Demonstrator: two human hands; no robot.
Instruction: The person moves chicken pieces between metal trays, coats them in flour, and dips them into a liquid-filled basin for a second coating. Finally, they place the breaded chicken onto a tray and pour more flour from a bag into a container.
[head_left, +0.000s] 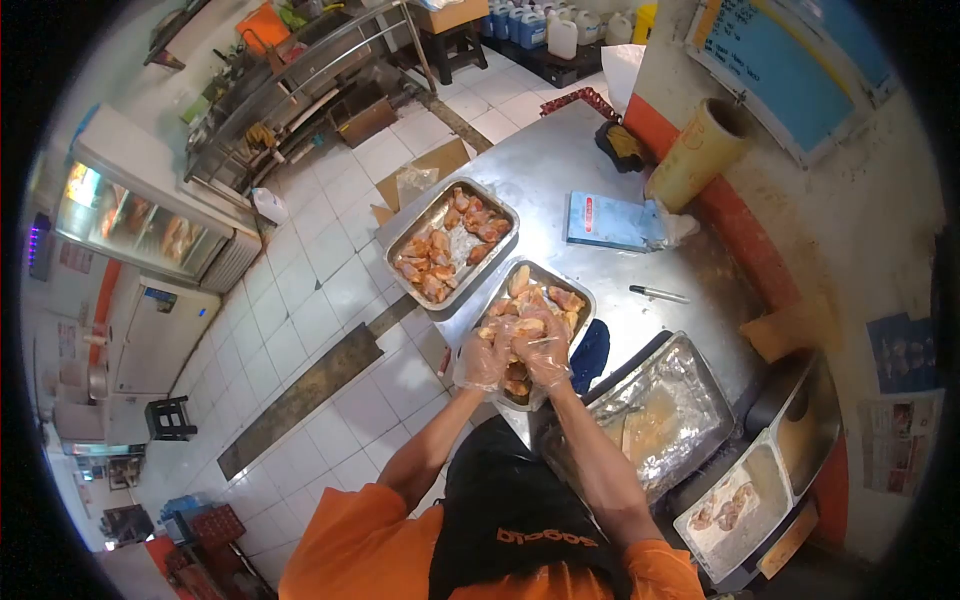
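Both of my hands wear clear plastic gloves and are over the nearer metal tray, which holds raw, seasoned-looking chicken pieces. My left hand is at the tray's left side, its fingers curled inward. Close beside it, my right hand has bent fingers too. Between the fingertips is a pale piece of chicken, gripped from both sides. Some of the pieces under my hands are hidden. Just beyond stands a second metal tray with reddish marinated chicken pieces grouped at its two ends.
On the steel table lie a blue book-like pack, a marker and a dark blue cloth. A large wet tray is at right, near a flour-dusted container with chicken. A yellow cylinder leans by the wall.
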